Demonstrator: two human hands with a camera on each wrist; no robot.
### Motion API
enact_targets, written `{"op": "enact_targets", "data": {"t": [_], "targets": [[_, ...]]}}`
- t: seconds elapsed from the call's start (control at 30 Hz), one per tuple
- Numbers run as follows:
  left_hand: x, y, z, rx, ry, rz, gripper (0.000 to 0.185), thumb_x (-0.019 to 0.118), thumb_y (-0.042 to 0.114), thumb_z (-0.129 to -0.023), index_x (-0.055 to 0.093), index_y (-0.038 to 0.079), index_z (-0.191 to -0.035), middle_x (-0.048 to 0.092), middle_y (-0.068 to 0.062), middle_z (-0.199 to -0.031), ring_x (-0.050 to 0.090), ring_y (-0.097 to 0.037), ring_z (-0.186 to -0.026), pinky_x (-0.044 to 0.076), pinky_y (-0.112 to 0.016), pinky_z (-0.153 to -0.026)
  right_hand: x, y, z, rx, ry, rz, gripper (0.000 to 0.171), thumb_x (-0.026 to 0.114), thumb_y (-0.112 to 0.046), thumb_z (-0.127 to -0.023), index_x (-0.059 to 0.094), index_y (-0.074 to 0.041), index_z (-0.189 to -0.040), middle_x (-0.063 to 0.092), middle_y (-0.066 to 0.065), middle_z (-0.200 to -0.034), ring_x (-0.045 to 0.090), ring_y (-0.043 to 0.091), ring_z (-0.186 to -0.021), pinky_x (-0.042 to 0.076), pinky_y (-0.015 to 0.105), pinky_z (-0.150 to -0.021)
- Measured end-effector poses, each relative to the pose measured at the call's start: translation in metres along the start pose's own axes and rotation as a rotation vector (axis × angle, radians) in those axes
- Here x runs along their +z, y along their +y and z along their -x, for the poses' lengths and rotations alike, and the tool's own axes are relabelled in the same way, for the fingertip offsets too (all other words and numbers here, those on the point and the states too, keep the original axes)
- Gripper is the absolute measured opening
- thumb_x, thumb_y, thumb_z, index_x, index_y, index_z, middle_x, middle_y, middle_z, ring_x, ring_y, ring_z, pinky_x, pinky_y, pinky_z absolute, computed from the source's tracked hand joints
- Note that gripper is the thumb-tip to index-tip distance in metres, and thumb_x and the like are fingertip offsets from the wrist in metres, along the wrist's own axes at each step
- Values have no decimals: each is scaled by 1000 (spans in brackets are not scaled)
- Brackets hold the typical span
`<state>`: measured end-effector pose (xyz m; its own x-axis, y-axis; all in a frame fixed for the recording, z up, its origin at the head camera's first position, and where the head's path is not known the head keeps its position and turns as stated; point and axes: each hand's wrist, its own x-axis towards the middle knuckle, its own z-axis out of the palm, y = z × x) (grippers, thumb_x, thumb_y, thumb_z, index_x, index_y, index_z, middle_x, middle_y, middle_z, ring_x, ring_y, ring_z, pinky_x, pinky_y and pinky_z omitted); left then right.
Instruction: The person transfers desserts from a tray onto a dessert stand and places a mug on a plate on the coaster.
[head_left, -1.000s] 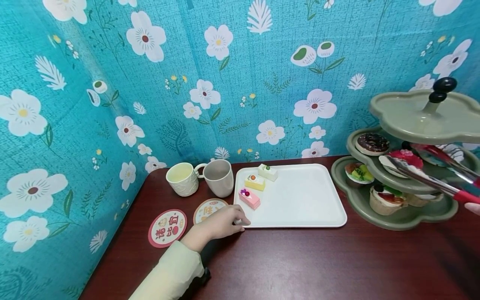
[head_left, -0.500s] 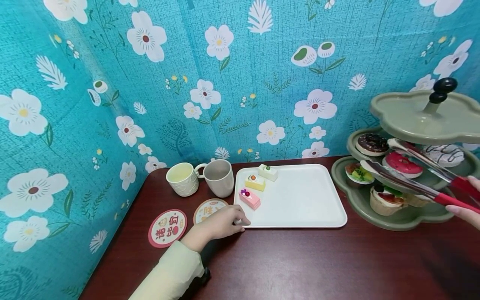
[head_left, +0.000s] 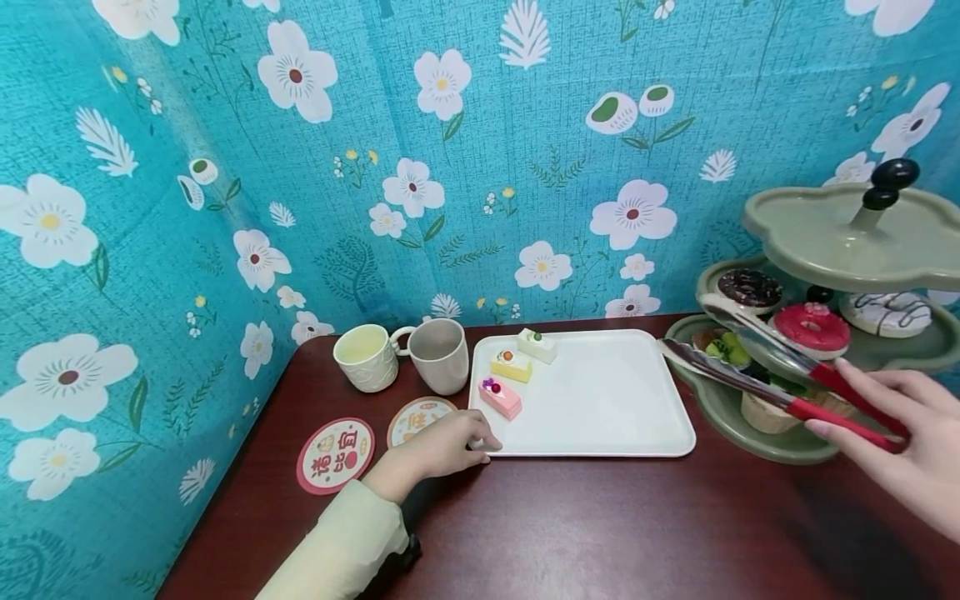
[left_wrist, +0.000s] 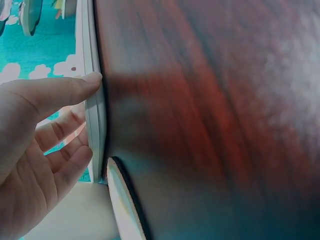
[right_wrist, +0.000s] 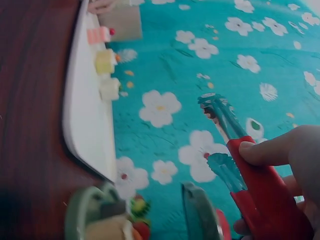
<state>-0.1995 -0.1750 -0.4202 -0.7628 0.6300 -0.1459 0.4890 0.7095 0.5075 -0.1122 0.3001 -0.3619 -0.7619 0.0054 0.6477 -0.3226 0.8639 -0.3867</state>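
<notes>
My left hand [head_left: 438, 450] grips the near left corner of a white tray [head_left: 600, 392]; in the left wrist view the thumb lies on the outer rim [left_wrist: 95, 120], fingers over the other side. Three small cakes line the tray's left side: pink [head_left: 502, 402], yellow [head_left: 510, 365] and white [head_left: 537, 346]. At the right, my right hand [head_left: 918, 433] holds red-handled metal tongs [head_left: 813, 412], their tips apart with nothing between them. The tongs hang in front of a green tiered stand [head_left: 840, 237] and hide part of it. A pink donut [head_left: 810, 333] sits just behind them on the middle tier.
Two mugs, yellowish [head_left: 366, 360] and grey [head_left: 438, 358], stand left of the tray. Nearby lie a red-rimmed coaster [head_left: 335, 454] and an orange-rimmed one [head_left: 412, 417], partly under the left arm. The stand also carries a chocolate donut [head_left: 750, 287], a white donut [head_left: 887, 315] and cupcakes.
The right hand has come into view with the tongs, drawing them away from the pink donut, left and downward toward the tray's right edge. The left hand stays on the tray.
</notes>
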Motion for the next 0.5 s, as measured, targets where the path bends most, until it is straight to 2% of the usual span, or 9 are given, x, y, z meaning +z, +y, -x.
{"op": "enact_targets", "data": {"t": [0.03,0.07,0.13,0.23,0.3,0.33,0.43,0.5], "targets": [[0,0,0,0,0,1,16,77,5,-91,81,9,-106,66,1,-101,62,-11,-94,52,-26,-86,1,-3,-1,-5,-33,35,99,68,-74,-79,61,9,-133,56,27,-104,45,7,-91,28,17,-63],[0,0,0,1,1,1,16,77,5,-91,80,9,-106,66,1,-101,62,-11,-94,52,-26,-86,3,-5,-1,-6,-64,64,96,73,-71,-79,61,8,-134,56,26,-104,47,15,-88,30,20,-60],[0,0,0,6,3,-1,16,76,5,-91,80,9,-107,66,1,-101,62,-11,-95,52,-26,-86,6,-9,-1,8,-131,115,92,82,-60,-77,59,6,-137,57,26,-108,51,34,-86,36,28,-60],[0,0,1,11,4,1,17,76,5,-91,80,9,-107,66,1,-101,62,-10,-94,52,-26,-86,14,-16,0,51,-250,162,89,89,-44,-76,55,7,-141,53,28,-114,53,47,-92,48,48,-67],[0,0,1,9,4,0,17,76,5,-91,80,9,-107,66,1,-102,61,-10,-93,52,-25,-86,19,-20,0,67,-322,170,88,89,-38,-77,52,9,-142,51,30,-116,53,50,-94,47,63,-71],[0,0,1,8,3,0,17,76,5,-91,80,9,-107,66,1,-102,61,-10,-93,52,-25,-86,22,-22,0,68,-353,171,87,89,-36,-78,51,10,-142,50,30,-117,53,49,-93,47,64,-70],[0,0,1,6,3,1,17,76,5,-92,81,10,-108,66,1,-102,61,-9,-92,52,-25,-85,33,-26,0,42,-398,142,89,88,-38,-80,50,12,-143,50,28,-114,56,40,-83,50,56,-63],[0,0,1,6,3,0,18,76,5,-92,80,9,-108,66,1,-102,61,-9,-91,52,-25,-85,40,-29,0,8,-401,107,89,87,-40,-80,50,11,-143,52,23,-112,55,30,-76,48,46,-58]]}}
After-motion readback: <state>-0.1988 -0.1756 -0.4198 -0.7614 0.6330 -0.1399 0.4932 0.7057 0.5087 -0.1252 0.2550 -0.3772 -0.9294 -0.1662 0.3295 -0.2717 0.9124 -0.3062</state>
